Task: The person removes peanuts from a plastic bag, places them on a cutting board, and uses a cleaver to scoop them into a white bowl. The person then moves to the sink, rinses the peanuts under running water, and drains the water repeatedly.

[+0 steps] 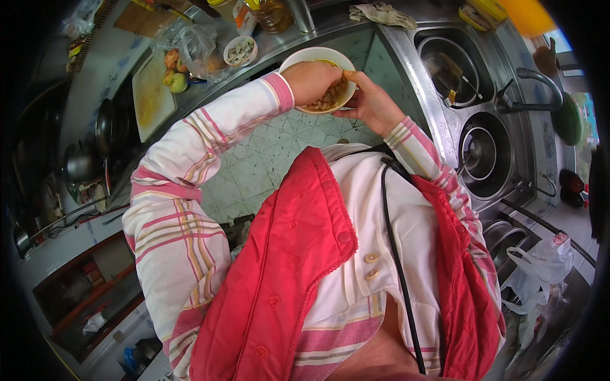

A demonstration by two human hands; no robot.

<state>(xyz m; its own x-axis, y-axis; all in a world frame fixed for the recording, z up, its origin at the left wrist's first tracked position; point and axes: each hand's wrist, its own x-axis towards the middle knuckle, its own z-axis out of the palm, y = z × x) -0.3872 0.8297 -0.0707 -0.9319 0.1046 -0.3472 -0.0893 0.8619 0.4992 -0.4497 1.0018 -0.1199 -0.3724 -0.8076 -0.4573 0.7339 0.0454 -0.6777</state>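
Observation:
A white bowl (291, 58) with a thin dark rim is held out in front of me over the tiled floor. Small wet pieces of food (329, 99) lie in it in yellowish-brown, oily liquid. My left hand (310, 82) reaches into the bowl from the left, back of the hand up. Its fingertips are hidden, so I cannot tell whether they pinch any food. At the right side my right hand (374, 102) grips the bowl, with the thumb at the rim and fingers spread beneath.
On the left counter are a white cutting board (152, 97), a green vegetable or fruit (178, 83), a clear plastic bag (190, 45) and a small bowl of pale slices (240, 51). To the right are two sink basins (487, 88) and a faucet (538, 90). A cloth (383, 15) lies beyond.

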